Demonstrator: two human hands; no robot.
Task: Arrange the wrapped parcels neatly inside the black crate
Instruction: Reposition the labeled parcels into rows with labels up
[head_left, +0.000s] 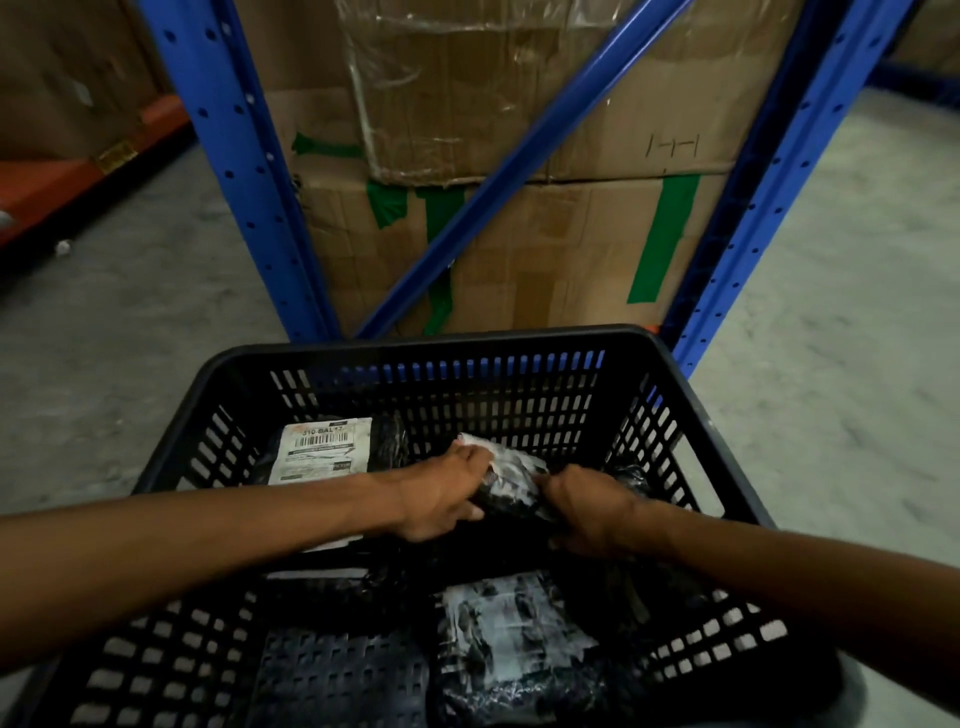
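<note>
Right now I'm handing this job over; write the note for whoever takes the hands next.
Left hand and right hand: both in the black crate, grip closed on one wrapped parcel mid-crate.
Labelled parcel lies flat at the far-left corner; another parcel lies near the front, more dark ones beneath.
Done: all visible parcels are inside.
Left: set the held parcel down flat, then square up the rest.

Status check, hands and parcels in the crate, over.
Left hand and right hand both gripping one wrapped parcel inside black crate. Labelled parcel rear left. Nothing obstructing.
</note>
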